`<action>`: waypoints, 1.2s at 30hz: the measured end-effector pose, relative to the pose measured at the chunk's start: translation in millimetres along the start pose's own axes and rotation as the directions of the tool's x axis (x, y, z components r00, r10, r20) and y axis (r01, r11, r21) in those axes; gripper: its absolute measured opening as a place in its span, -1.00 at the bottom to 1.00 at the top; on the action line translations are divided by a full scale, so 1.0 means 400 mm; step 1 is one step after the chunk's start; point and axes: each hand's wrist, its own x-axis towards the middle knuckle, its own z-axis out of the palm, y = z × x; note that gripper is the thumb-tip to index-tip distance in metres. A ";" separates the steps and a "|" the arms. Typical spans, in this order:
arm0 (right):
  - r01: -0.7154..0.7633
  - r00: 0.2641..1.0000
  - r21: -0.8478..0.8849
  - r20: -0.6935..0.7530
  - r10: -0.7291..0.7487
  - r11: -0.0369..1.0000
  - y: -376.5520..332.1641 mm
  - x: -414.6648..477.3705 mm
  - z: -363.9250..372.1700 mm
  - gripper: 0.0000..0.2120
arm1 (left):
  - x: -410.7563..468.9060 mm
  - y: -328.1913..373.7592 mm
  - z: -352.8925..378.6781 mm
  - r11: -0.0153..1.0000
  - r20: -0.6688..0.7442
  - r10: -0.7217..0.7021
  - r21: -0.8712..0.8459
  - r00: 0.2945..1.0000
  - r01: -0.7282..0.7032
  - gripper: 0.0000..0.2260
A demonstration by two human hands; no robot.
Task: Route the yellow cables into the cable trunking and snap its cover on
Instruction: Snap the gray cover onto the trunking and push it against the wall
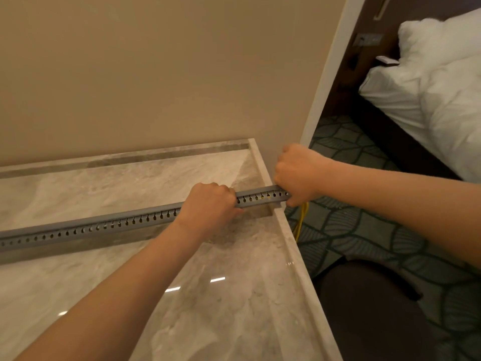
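In the head view, one long, straight trunking [104, 225] of grey plastic is seen lying across a glossy, marble-patterned tabletop [208, 303]. It runs from the left of the picture to the tabletop's right edge, where its end reaches just over the raised rim. Its top face is a smooth flat strip, and a single row of small keyhole-shaped slots is cut along the near side. Yellow is glimpsed through a few slots near the right end. Whether the cover is fully snapped down cannot be told. Two bare hands are laid on the trunking. The left hand [209, 204] is clamped over it from above, fingers curled across the top and the thumb tucked against the near side, not far from the right end. The right hand [296, 173] is closed in a fist around the very end, at the tabletop's right edge. The yellow cables [302, 217], thin and round, are seen dropping from under the right hand past that edge towards a dark leaf-patterned carpet [364, 230]. At least two strands are made out, but the exact count cannot be told. A plain beige wall [156, 74] is met by the tabletop's back edge, and one bed with rumpled white bedding [429, 95] is seen at the upper right.
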 end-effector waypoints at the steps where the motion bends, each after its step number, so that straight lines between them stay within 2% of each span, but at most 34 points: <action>1: 0.015 1.000 -0.041 0.002 -0.015 0.999 -0.003 0.004 0.000 -0.69 | 0.000 0.000 0.000 1.000 -0.003 -0.002 -0.004 1.000 0.002 -0.61; 5: 0.033 0.999 -0.164 0.038 -0.027 0.986 -0.009 0.012 0.009 -0.64 | -0.001 -0.002 0.000 1.000 0.005 -0.002 -0.018 1.000 0.002 -0.62; 9: 0.045 0.994 -0.096 0.104 -0.035 0.994 -0.002 0.014 0.017 -0.61 | -0.002 -0.001 -0.002 1.000 0.012 -0.004 -0.025 1.000 0.004 -0.63; 16: 0.112 0.987 -0.038 0.122 -0.107 0.993 0.007 0.025 0.020 -0.60 | -0.006 0.003 -0.019 1.000 0.021 0.003 -0.015 1.000 -0.003 -0.65; 21: 0.130 0.987 -0.019 0.100 -0.127 0.991 0.006 0.028 0.026 -0.60 | 0.006 0.020 -0.055 1.000 0.072 0.018 0.011 0.997 -0.019 -0.82; 26: 0.109 0.990 -0.014 0.087 -0.107 0.994 0.002 0.025 0.035 -0.60 | 0.027 0.048 -0.069 0.995 0.068 0.003 -0.098 0.998 0.003 -0.95; 36: 0.136 0.989 0.011 0.065 -0.137 0.991 0.003 0.028 0.041 -0.64 | 0.031 0.063 -0.080 0.993 0.122 0.048 -0.110 0.991 -0.034 -0.86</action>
